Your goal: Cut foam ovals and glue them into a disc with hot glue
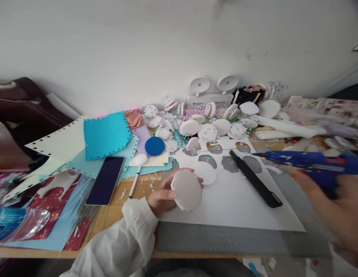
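Observation:
My left hand grips a round white padded disc by its edge, thumb on the near face and fingers behind it. The disc is tilted up above a white paper sheet. At the right, my right hand is at the handle of a blue glue gun, whose nozzle points left. My thumb stretches out below the barrel; the other fingers are partly hidden and blurred. A loose white paper circle lies just behind the disc. A black utility knife rests on the sheet.
A grey cutting mat lies under the sheet. Many white discs with beaded trim are heaped along the wall. To the left are a phone, a white pen, a blue disc, coloured papers and a plastic bottle.

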Tool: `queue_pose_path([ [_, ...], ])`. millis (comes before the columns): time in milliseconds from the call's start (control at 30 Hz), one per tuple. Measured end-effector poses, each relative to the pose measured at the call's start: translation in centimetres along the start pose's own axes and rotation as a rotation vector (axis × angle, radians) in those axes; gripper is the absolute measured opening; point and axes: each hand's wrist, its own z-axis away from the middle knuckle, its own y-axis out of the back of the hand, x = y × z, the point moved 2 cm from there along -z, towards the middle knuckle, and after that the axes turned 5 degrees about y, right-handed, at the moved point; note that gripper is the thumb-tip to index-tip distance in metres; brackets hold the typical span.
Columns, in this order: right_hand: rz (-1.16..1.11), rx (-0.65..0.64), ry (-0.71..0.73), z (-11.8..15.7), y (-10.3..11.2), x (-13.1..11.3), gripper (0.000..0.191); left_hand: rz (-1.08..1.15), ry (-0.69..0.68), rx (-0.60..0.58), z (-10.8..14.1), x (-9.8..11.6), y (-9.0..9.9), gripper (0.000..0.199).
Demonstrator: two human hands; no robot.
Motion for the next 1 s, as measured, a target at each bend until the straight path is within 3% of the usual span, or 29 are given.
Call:
queue_pose_path([
  [100, -0.039, -0.022, 0.07, 0.5, -2.0, -4.5, 0.025, -0.209, -0.032, 0.04, 1.1, 0.6, 0.0, 0.075],
  [167, -0.116, -0.065, 0.134, 1.2, -2.8, -6.3, 0.021, -0.379, -0.044, 0.058, 1.8, 0.6, -0.1, 0.075],
  [400, -0.332, -0.224, 0.213, 3.3, -4.5, -7.4, 0.026, -1.112, -0.095, 0.234, 2.4, 0.1, 0.0, 0.082],
  [500, -0.365, -0.232, 0.223, 4.0, -4.5, -7.6, 0.027, -1.276, -0.181, 0.304, 2.5, 0.7, -0.4, 0.09],
  [567, -0.364, -0.218, 0.234, 4.5, -4.4, -7.9, 0.027, -1.273, -0.254, 0.4, 2.9, 1.2, -1.4, 0.087],
  [700, -0.394, -0.178, 0.288, 5.4, -4.2, -8.8, 0.03, -0.988, -0.271, 0.616, 3.3, 1.1, -4.6, 0.035],
  [833, -0.431, -0.184, 0.329, 6.3, -4.0, -10.0, 0.034, -0.674, -0.12, 0.573, 2.2, 0.0, -7.6, 0.037],
  [1000, -0.453, -0.202, 0.331, 6.8, -3.7, -10.5, 0.034, -0.55, -0.062, 0.632, 1.3, -0.7, -8.4, 0.029],
])
